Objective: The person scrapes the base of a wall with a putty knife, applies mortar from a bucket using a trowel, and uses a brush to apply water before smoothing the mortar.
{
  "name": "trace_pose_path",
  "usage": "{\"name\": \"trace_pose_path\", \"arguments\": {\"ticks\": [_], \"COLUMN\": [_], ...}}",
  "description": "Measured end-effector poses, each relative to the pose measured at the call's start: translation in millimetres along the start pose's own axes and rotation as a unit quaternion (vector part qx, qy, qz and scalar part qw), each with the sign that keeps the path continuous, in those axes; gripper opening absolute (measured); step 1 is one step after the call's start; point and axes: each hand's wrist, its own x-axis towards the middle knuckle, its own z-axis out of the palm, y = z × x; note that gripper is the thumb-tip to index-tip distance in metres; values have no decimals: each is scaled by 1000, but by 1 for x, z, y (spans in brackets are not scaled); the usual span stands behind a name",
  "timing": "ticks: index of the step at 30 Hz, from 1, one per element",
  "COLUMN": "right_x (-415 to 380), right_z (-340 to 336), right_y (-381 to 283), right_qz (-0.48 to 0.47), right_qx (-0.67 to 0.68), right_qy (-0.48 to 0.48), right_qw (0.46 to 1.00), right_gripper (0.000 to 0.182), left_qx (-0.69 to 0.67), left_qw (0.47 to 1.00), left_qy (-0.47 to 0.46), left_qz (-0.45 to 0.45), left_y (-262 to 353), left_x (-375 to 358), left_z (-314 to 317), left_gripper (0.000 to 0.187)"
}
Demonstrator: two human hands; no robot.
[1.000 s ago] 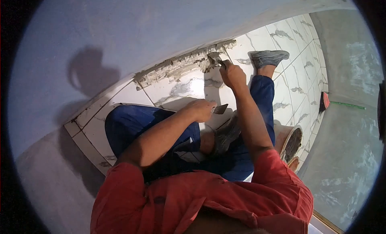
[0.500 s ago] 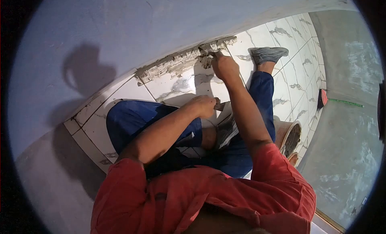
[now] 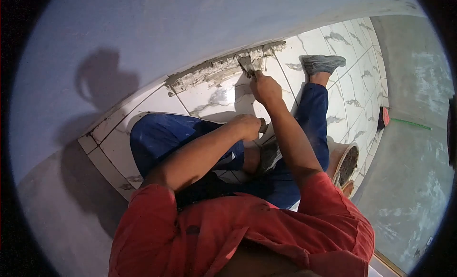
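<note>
My right hand (image 3: 266,90) is closed around the handle of a putty knife (image 3: 251,65). The blade, smeared with mortar, lies over the strip of wet mortar (image 3: 207,73) along the foot of the wall. My left hand (image 3: 247,127) is lower, above my bent leg, with its fingers wrapped around a second flat-bladed tool (image 3: 263,125). That one looks like another putty knife, though the hand hides much of it. Between the hands and the wall are white marbled tiles (image 3: 223,97), with mortar smeared over their wall-side edge.
A bucket with dark contents (image 3: 346,163) stands right of my leg, by a smaller round container (image 3: 348,188). The bluish wall (image 3: 157,34) borders the tiles. A red and black object (image 3: 383,118) and a green strip (image 3: 412,124) lie farther right.
My right hand has drawn the putty knife slightly back from the wall, and its blade now shows more fully. My left hand keeps its grip. The whole view has shifted a little.
</note>
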Motion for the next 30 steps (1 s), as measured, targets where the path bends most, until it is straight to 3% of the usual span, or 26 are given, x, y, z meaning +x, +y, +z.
{"name": "trace_pose_path", "arguments": {"ticks": [6, 8, 11, 14, 16, 18, 21, 24, 28, 30], "right_x": [0, 6, -10, -14, -5, 3, -4, -22, -6, -10], "right_z": [-22, -11, -16, -23, -21, -13, 4, -29, -11, -2], "right_y": [-19, -30, -29, -25, -27, -33, -31, -38, -53, -61], "right_qz": [-2, 14, 15, 5, -18, 0, -15, -7, -65, -39], "right_qx": [30, 30, 4, -9, 21, 27, 20, -31, -17, -4], "right_qy": [31, 1, -39, -32, 21, 8, -1, -50, 17, -2], "right_qw": [999, 999, 999, 999, 999, 1000, 1000, 998, 998, 999], "right_gripper": [33, 33, 33, 32, 35, 35, 35, 33, 31, 30], "left_qx": [98, 46, 92, 23, 20, 15, 25, 44, 55, 72], "left_qw": [992, 997, 991, 999, 999, 1000, 998, 996, 995, 993], "left_qy": [-63, -57, -94, -27, -23, -15, -32, -59, -80, -93], "left_qz": [43, -14, -2, 12, 16, 13, 38, 48, 19, 21], "left_y": [1, 6, 4, 3, 5, 4, -3, 1, 12, 11], "left_x": [10, 1, 9, 5, 4, 6, 12, 13, 5, 3], "left_z": [8, -1, 6, 7, 7, 7, 14, 11, 0, 2], "left_gripper": [29, 36, 41, 45, 46, 46, 48, 51, 47, 44]}}
